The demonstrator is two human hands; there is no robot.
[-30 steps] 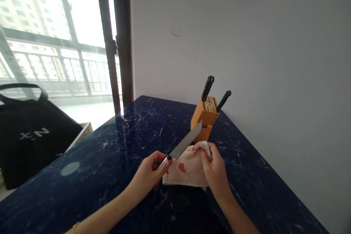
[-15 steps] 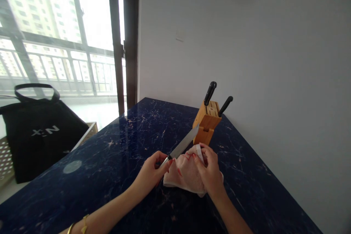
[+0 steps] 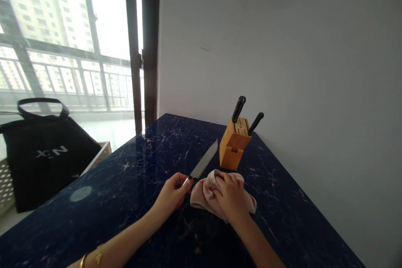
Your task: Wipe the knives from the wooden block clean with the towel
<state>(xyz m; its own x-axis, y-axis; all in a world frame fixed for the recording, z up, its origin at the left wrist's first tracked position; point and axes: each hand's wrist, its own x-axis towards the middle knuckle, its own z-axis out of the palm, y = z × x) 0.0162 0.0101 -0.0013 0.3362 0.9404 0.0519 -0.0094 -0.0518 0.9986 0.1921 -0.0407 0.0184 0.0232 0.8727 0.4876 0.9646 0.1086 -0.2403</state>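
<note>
**Left hand [image 3: 170, 194] on the knife [image 3: 205, 161], right hand [image 3: 231, 196] on the cloth [image 3: 199, 196]**

In the head view, the person's left hand is closed round the grip [image 3: 186, 182] of the knife, thumb above, presumably so the fingers stay clear of the edge. The blade slants up and away from the person, its tip just left of the block [image 3: 231, 153]; that angle seems to keep the point off both wrists. Whether the blade touches the table [image 3: 150, 171] is hard to tell.

The right hand is clamped on the cloth, fingers bent into its folds. The cloth lies bunched on the table just right of the grip (its red patches partly folded in), probably gathered because a thick wad shields the fingers better than one layer would.

The block stands upright just beyond the cloth. A taller handle [image 3: 239, 108] and a lower handle [image 3: 256, 123] lean out of its top, likely because its slots are angled for easy reach. A black bag [image 3: 52, 155] sits well apart, left of the table, out of the hands' way.
</note>
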